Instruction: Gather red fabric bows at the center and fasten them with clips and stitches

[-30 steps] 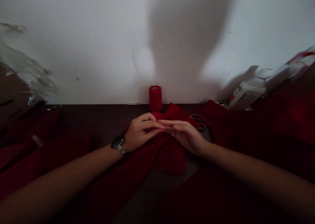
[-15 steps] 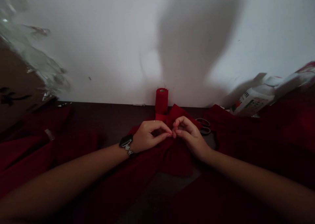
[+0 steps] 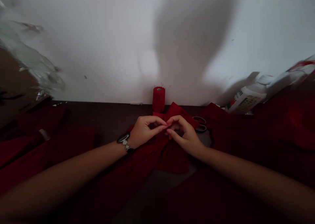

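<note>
My left hand [image 3: 147, 130] is closed in a pinch, thumb against forefinger, above dark red cloth [image 3: 147, 158]. Whatever lies between these fingertips is too small to make out. My right hand [image 3: 185, 134] meets it from the right, its fingers curled and its fingertips touching or nearly touching the left ones. Just behind the hands stands a spool of red thread [image 3: 158, 99] with several pins or needles sticking up from its top. The handles of a pair of scissors [image 3: 200, 124] show beside my right hand; red cloth hides the blades.
A white labelled bottle [image 3: 248, 97] leans near the wall [image 3: 110, 47] at the right. Clear plastic wrapping [image 3: 36, 60] hangs over a cardboard box [image 3: 12, 76] at the left. More red fabric lies on both sides of the dark table [image 3: 110, 114].
My right fingers have closed in toward the left fingertips and curled more. The whole view has shifted slightly, so things sit a little further left.
</note>
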Demonstrator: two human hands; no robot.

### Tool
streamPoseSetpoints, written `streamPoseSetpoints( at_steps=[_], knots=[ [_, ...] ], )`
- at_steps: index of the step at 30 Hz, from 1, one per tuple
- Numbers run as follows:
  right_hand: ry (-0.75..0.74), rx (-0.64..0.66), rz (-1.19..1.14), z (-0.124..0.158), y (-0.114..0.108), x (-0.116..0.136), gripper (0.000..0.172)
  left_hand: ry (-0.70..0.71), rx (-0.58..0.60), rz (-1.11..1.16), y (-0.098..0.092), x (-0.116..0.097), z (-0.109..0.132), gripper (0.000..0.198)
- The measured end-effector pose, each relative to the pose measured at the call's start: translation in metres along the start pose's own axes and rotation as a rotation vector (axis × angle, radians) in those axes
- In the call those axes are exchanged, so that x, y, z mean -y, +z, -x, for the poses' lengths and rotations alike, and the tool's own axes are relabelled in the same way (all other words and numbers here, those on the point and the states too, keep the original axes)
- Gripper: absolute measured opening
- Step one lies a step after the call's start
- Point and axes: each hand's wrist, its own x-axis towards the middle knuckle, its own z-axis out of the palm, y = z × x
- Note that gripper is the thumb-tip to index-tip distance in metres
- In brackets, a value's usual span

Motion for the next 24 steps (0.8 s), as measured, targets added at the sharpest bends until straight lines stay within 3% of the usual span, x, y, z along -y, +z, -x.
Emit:
streamPoseSetpoints(
  at_steps=[13, 18, 24],
  knots=[
    [0.040, 0.017, -0.039, -0.007, -0.007, -0.005, 0.014, -0.153, 0.006, 0.156, 0.004, 0.002, 0.000, 0.020],
    [0.063, 0.062, -0.089, -0.010, -0.010, -0.005, 0.019, -0.134, 0.029, 0.131, 0.004, 0.003, 0.000, 0.018],
    [0.061, 0.042, -0.041, -0.012, -0.009, -0.006, 0.014, -0.053, 0.020, 0.027, 0.004, 0.002, -0.001, 0.017]
  ],
)
